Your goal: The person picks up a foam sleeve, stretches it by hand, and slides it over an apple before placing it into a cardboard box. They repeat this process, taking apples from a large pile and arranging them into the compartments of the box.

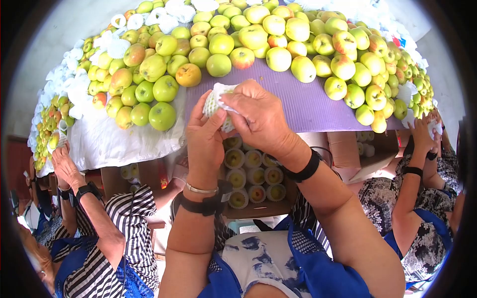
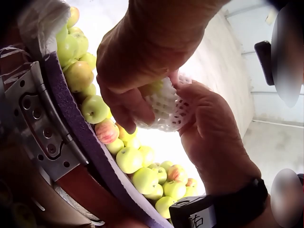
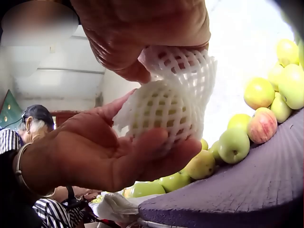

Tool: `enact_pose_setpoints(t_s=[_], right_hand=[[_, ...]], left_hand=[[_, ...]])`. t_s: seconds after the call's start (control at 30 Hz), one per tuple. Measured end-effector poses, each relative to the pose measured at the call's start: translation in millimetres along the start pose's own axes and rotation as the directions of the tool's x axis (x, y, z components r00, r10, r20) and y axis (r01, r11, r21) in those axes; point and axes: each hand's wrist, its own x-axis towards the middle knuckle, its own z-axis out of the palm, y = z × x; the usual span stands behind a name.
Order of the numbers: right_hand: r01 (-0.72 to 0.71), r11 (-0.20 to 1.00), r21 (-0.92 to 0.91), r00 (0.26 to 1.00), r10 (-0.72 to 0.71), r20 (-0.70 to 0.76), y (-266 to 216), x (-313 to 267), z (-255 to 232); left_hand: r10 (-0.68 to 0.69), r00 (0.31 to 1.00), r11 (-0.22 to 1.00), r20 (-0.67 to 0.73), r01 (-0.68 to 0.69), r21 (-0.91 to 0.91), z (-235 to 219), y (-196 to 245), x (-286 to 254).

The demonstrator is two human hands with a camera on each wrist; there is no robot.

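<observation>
The person's left hand [image 1: 204, 130] and right hand [image 1: 258, 116] meet above the near edge of the counter [image 1: 298, 107], both working on one apple in a white foam net [image 1: 218, 102]. In the right wrist view the left hand [image 3: 109, 152] cups the netted apple [image 3: 161, 111] from below, fingers curled up around its lower side; the grip is clamped on the fruit. The right hand [image 3: 142, 33] comes from above and pinches the loose upper end of the net between thumb and fingers, so that grip is also clamped on the net. The left wrist view shows the same: the net [image 2: 166, 104] is held between both hands, with green skin showing through the mesh.

The counter carries a purple ribbed mat [image 1: 318, 99], bare in the middle and ringed by a heap of loose apples [image 1: 248, 39], green-yellow, some blushed red. Spare white foam nets [image 1: 119, 47] lie among the apples on the left and along the far edge. A white sheet [image 1: 109, 141] hangs over the counter's left front.

Below the counter edge, behind the wrists, stands an open cardboard box [image 1: 258, 208]. It holds netted apples [image 1: 256, 176] set upright in close rows, stem ends up.

Another person's arm [image 1: 84, 198] reaches to the counter on the left; a further person's hands [image 1: 422, 131] are raised at the right edge.
</observation>
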Motion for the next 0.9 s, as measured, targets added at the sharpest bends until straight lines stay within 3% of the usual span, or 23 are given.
enact_pose_setpoints(t_s=[0.13,0.23,0.33,0.43,0.53,0.63,0.73,0.77,0.83,0.9], right_hand=[[0.115,0.991,-0.063,0.993,-0.114,0.008,-5.2,-2.3,7.5],[0.110,0.988,-0.108,0.991,-0.101,0.090,-4.1,-8.9,12.5],[0.150,0.967,-0.207,0.989,-0.147,0.029,-7.1,-8.8,15.5],[0.163,0.964,-0.209,0.986,-0.149,0.079,-14.2,-10.9,15.3],[0.230,0.964,-0.134,0.971,-0.218,0.098,-19.1,-15.7,20.1],[0.108,0.990,0.096,0.993,-0.111,0.028,-15.2,-16.0,19.1],[-0.115,0.950,0.289,0.984,0.148,-0.096,-13.1,-12.5,14.9],[-0.258,0.908,0.330,0.949,0.303,-0.089,-12.4,-11.8,13.9],[-0.518,0.753,0.407,0.808,0.586,-0.057,-11.4,-9.7,10.4],[-0.425,0.891,0.161,0.889,0.444,-0.115,-11.9,-0.8,-0.8]], left_hand=[[0.016,0.999,0.994,0.039,-0.012,-0.108,-7.2,-0.1,5.6],[0.009,0.995,0.988,0.100,0.006,-0.153,-14.9,-0.4,8.3],[-0.034,0.965,0.920,0.262,0.133,-0.369,-5.3,11.5,4.1],[0.005,0.976,0.920,0.219,0.082,-0.384,-10.4,4.7,4.9],[-0.042,0.971,0.890,0.235,0.143,-0.433,-25.8,2.1,10.4],[-0.012,0.979,0.870,0.202,0.110,-0.481,-24.3,4.5,8.9],[0.059,0.947,0.807,0.316,0.141,-0.574,-29.4,0.8,12.7],[0.058,0.947,0.834,0.315,0.127,-0.536,-28.8,-0.1,12.6],[0.054,0.948,0.883,0.314,0.102,-0.458,-21.0,1.4,9.8],[0.027,0.962,0.906,0.271,0.092,-0.414,-14.1,2.5,6.5]])
